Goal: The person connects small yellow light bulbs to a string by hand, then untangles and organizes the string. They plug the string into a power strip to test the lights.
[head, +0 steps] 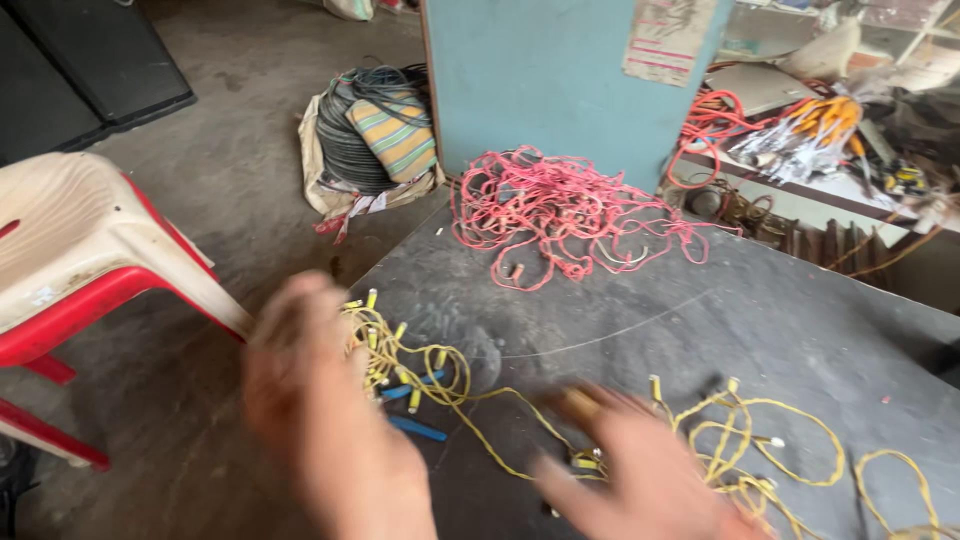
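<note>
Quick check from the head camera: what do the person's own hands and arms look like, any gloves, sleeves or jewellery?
Both hands are bare, no gloves. The left hand and right hand are heavily motion-blurred, so rings or marks cannot be made out. No sleeve, watch or band shows on the visible wrists and forearms; anything further up is out of frame.

A paper notice [660, 40] hangs on the blue-green panel [560, 90] at the far edge of the bench [800, 330], near the panel's upper right corner. It is a pale, upright rectangle with red print and a lower edge that curls away slightly from the panel.

On the floor [230, 170] left of the panel sits an open sack [312, 170], off-white and slumped, holding coils of dark cable with a striped cloth in yellow, grey and green on top.

No screens show anywhere in view.
</note>
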